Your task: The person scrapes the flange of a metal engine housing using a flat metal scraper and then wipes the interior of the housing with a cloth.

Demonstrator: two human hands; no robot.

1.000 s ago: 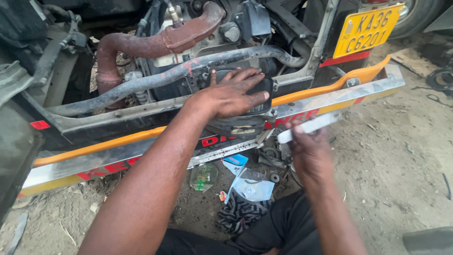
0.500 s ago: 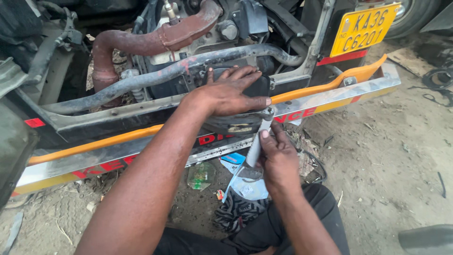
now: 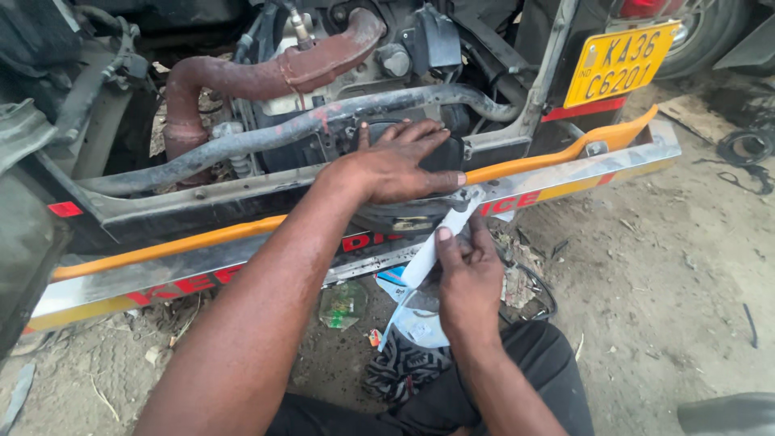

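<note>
My left hand [image 3: 395, 165] lies flat on a round black engine part [image 3: 448, 153] just behind the vehicle's rear bumper [image 3: 565, 173]. My right hand [image 3: 468, 278] is below it and holds a white tube-like squeeze pack [image 3: 432, 246], thumb pressed on it. The pack's tip points up at the lower edge of the black part. A grey hose [image 3: 266, 137] and a rusty brown pipe [image 3: 242, 77] run across the open engine bay above my left hand.
A yellow number plate [image 3: 617, 60] hangs at the upper right. Torn wrappers [image 3: 404, 311], a green bit of plastic [image 3: 343, 303] and a dark patterned cloth [image 3: 400, 363] lie on the dirt ground under the bumper. Black rings [image 3: 747, 145] lie at far right.
My right hand has moved left and up from beside the bumper, bringing the white pack's tip under the black part. My left hand has stayed on the part.
</note>
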